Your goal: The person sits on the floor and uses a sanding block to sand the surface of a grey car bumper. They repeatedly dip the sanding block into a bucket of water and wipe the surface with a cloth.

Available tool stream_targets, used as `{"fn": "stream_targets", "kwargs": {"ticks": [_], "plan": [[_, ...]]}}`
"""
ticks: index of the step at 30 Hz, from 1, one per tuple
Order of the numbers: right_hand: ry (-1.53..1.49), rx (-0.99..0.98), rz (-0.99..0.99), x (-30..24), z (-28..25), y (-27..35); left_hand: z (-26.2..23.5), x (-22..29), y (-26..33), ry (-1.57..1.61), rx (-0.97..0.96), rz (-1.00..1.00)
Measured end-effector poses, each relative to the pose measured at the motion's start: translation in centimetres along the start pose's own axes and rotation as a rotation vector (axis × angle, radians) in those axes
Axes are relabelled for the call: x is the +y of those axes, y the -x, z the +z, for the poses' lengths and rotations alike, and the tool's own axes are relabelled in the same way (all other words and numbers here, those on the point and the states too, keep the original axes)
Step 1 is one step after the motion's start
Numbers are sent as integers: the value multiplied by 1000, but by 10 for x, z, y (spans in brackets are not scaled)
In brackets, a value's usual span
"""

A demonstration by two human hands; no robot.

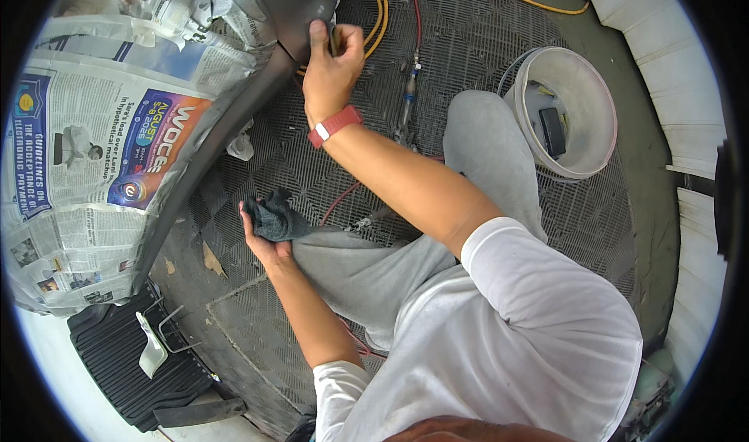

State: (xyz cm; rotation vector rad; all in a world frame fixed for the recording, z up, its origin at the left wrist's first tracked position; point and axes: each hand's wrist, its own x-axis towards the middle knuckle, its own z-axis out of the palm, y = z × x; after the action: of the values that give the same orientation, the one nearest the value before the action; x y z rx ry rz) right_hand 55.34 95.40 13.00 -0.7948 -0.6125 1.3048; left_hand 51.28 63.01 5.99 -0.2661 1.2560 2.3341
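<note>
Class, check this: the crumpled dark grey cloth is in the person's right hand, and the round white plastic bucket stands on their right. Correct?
Not the right hand: the head view shows the crumpled dark grey cloth in the person's left hand; the round white plastic bucket does stand on their right.

Dark cloth (277,219) hides part of the left hand (271,248) — papered panel (90,122) cropped at top.

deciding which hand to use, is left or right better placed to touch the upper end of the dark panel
Right, most likely: the right hand is beside the dark panel's upper end, while the left hand is lower down, holding a dark grey cloth.
</note>
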Motion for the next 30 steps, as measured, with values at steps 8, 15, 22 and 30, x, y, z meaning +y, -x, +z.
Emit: {"fn": "stream_targets", "kwargs": {"ticks": [8,15,22,30], "plan": [[128,24,-109,-13,9,-13,-14,7,-2,81,10,25],[169,68,-134,-4,8,-19,-4,1,-8,39,-7,-19],[2,49,-49,-11,16,-38,1,-6,-14,6,-26,-41],[-51,-113,130,-6,-30,-34,0,-7,-24,-61,-34,-47]]}}
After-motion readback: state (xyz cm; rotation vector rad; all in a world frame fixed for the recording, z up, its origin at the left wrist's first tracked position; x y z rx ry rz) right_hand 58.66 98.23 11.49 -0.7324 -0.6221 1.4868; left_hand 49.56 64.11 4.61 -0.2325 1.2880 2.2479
